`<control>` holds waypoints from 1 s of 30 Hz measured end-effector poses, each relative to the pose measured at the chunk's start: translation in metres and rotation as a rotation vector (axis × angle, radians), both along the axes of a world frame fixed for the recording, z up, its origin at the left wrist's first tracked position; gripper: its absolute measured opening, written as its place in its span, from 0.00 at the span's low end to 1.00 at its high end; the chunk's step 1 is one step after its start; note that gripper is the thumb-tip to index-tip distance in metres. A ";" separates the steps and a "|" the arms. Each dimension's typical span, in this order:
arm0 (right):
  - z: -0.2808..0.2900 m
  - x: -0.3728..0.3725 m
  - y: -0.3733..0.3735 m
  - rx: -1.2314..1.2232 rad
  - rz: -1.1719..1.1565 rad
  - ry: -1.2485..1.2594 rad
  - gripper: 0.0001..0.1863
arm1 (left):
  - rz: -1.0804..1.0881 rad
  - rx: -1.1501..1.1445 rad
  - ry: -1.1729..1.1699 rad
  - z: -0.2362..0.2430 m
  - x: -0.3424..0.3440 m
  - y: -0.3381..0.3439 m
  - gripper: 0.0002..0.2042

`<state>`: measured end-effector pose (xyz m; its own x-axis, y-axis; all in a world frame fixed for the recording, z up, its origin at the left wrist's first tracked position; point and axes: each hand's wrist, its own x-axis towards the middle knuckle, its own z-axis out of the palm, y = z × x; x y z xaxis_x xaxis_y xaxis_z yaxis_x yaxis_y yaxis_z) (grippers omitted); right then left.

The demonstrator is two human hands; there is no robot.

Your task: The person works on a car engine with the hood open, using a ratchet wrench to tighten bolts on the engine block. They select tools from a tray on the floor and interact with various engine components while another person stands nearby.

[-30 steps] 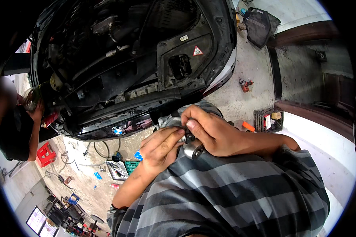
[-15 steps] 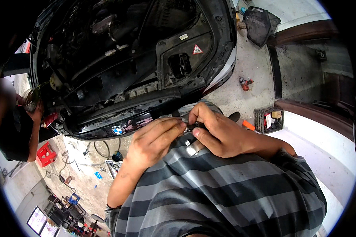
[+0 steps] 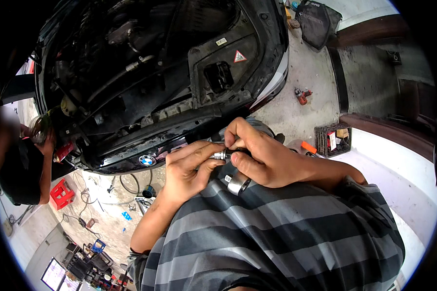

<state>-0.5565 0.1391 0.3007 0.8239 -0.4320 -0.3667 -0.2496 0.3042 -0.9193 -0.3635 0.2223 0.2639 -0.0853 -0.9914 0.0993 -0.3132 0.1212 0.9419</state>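
Note:
In front of my striped shirt both hands are together, fingers closed. My left hand [image 3: 190,167] pinches a small silver metal fitting [image 3: 219,155] between thumb and fingers. My right hand [image 3: 267,157] grips a small black piece [image 3: 236,152] right beside the fitting; whether the two are joined I cannot tell. Below my right thumb is a shiny metal cylinder [image 3: 238,184] with a dark round end. My fingers hide what bears it. Beyond my hands is the front of a black car [image 3: 175,138], its engine bay [image 3: 141,92] uncovered.
At the left a person in black [image 3: 22,165] leans at the car's corner. A red stool [image 3: 62,194], cables [image 3: 87,213] and tools lie on the floor. To the right are a red power tool [image 3: 302,95], a black crate [image 3: 333,140] and a dark cover [image 3: 316,24].
My left hand's grip has shifted, and the silver fitting now shows between its fingertips. The metal cylinder has turned so that its dark end shows. The view has shifted slightly.

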 end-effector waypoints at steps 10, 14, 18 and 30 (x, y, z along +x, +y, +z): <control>-0.021 0.000 0.008 -0.187 0.135 0.036 0.18 | -0.015 -0.026 -0.044 -0.012 -0.005 0.017 0.13; -0.019 0.005 0.005 -0.222 0.204 0.040 0.24 | -0.073 -0.051 -0.081 -0.012 -0.001 0.017 0.13; -0.010 0.011 -0.007 -0.206 0.143 0.027 0.29 | -0.007 0.021 -0.082 -0.005 0.005 0.009 0.12; -0.017 0.020 -0.030 -0.152 0.038 -0.031 0.38 | 0.138 0.336 0.592 -0.036 0.030 0.001 0.11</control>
